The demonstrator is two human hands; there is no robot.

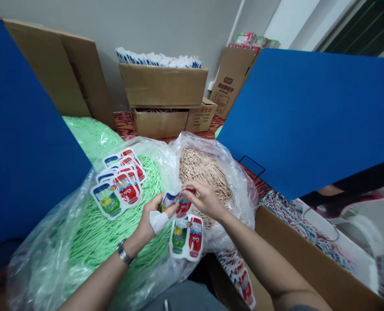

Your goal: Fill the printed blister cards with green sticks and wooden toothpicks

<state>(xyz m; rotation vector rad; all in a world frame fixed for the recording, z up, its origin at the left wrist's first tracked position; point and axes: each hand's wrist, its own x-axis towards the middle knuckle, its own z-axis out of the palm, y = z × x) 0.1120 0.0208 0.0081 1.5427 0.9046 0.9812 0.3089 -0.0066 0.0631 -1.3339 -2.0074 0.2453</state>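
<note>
A small printed pouch (183, 209), red and blue with drink-can pictures, is between my hands. My left hand (151, 216), with a white wrap at the thumb base and a watch on the wrist, grips its left side. The fingers of my right hand (207, 199) are closed at its upper right edge; whether they also hold a stick is hidden. Just below lies another printed pouch (186, 237). Several more pouches (117, 190) overlap on the thin green sticks (114, 235) to the left. Beige sticks (202, 168) fill the bag behind my right hand.
Clear plastic bags (240, 177) surround the sticks. Blue panels (315, 116) stand on both sides. At the back, a cardboard box (162, 86) packed with pouches sits on another box. An open carton (295, 259) and a strip of pouches (240, 276) are at lower right.
</note>
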